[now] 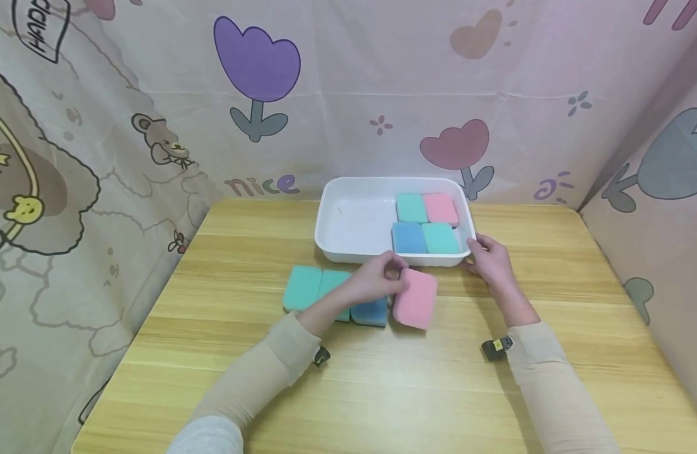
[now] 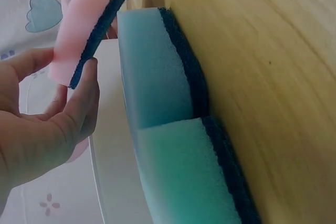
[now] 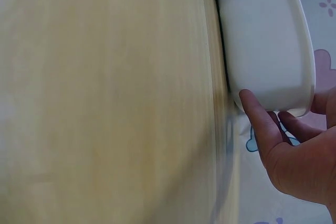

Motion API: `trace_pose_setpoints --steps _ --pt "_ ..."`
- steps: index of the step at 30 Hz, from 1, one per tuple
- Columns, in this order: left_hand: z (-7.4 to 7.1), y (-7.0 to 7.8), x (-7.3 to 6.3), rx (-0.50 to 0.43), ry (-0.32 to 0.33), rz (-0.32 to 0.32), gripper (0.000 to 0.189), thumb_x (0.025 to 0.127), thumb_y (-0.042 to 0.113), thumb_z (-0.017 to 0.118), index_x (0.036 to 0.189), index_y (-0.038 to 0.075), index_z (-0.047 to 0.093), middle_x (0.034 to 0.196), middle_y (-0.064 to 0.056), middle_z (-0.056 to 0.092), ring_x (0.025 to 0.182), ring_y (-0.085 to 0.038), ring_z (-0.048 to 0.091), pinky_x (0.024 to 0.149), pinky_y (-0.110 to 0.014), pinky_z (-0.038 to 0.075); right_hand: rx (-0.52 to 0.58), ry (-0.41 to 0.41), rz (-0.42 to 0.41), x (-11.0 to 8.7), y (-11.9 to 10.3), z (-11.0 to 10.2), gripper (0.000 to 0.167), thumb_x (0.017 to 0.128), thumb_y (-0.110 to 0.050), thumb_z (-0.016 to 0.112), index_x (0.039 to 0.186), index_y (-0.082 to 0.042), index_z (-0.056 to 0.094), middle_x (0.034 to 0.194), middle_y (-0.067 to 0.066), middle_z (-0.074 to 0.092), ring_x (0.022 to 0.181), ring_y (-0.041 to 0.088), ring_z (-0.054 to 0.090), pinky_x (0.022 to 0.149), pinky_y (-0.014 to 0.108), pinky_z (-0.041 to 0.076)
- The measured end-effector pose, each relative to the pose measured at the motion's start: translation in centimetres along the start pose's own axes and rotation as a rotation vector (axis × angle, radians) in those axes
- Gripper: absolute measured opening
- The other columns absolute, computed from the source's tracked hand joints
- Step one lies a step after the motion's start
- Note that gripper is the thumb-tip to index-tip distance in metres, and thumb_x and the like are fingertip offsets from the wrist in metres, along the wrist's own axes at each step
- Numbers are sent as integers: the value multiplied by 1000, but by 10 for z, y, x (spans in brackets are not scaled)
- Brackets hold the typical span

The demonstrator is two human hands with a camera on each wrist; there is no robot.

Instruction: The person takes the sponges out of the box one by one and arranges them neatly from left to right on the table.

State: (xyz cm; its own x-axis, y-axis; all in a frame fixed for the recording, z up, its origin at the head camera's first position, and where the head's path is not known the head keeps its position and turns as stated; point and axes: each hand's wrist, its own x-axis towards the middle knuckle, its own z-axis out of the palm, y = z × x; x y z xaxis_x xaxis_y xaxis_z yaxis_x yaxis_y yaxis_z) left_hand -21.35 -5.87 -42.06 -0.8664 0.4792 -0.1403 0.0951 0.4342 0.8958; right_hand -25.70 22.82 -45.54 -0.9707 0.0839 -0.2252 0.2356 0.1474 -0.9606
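Note:
My left hand (image 1: 373, 277) pinches a pink sponge (image 1: 417, 301) by one end, thumb on its soft side and fingers on its dark scouring layer. The sponge is tilted and raised off the table, as the left wrist view shows. Beside it, a blue sponge (image 2: 157, 72) lies on the table, partly covered by the hand in the head view. Left of that come two green sponges, the outer one (image 1: 303, 288) fully visible. My right hand (image 1: 494, 260) holds the near right corner of a white tray (image 1: 354, 257), thumb at the rim and fingers against the outer wall.
Inside the tray's right half lie a green sponge (image 1: 411, 208), a pink sponge (image 1: 441, 209), a blue sponge (image 1: 409, 238) and another green sponge (image 1: 441, 238). The tray stands at the back of the wooden table (image 1: 427, 391), close to a printed cloth (image 1: 354, 82).

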Motion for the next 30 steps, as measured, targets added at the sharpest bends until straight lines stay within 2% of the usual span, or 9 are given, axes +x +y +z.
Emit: trace_pose_setpoints --steps 6,12,18,21,25,30 --pt "6 0 2 84 -20 54 40 95 9 72 133 5 63 120 -8 67 96 -15 68 75 -25 61 -10 -6 -9 0 0 0 64 111 -35 43 162 1 26 163 28 30 143 43 45 102 35 56" --pt "8 -1 3 133 -13 56 39 95 11 73 133 5 64 124 -9 65 101 -17 68 80 -25 60 -21 -2 -3 0 -1 -1 63 112 -34 43 162 1 27 163 28 31 142 42 45 101 34 56" --pt "9 -1 4 187 -2 42 47 90 15 82 132 5 64 124 -9 63 98 -16 68 78 -23 59 -31 -6 2 -1 -1 -1 63 112 -35 42 162 0 26 164 28 30 143 42 45 103 34 55" --pt "10 1 3 250 5 48 47 88 15 84 129 3 64 120 -7 61 98 -18 66 76 -21 57 -34 -7 5 -2 -2 0 63 112 -35 42 163 -1 26 164 27 29 144 42 44 103 34 55" --pt "10 5 2 378 -3 60 44 90 17 82 129 5 65 120 -6 60 99 -20 63 76 -21 55 -33 -7 2 -1 -1 -1 63 112 -34 42 162 0 26 164 27 29 144 42 44 102 33 56" --pt "10 6 1 525 -15 62 43 93 21 78 133 10 66 136 -7 58 117 -19 58 93 -28 56 -29 -7 2 -1 -1 -1 63 112 -35 42 162 0 26 164 27 29 144 41 44 102 33 56"
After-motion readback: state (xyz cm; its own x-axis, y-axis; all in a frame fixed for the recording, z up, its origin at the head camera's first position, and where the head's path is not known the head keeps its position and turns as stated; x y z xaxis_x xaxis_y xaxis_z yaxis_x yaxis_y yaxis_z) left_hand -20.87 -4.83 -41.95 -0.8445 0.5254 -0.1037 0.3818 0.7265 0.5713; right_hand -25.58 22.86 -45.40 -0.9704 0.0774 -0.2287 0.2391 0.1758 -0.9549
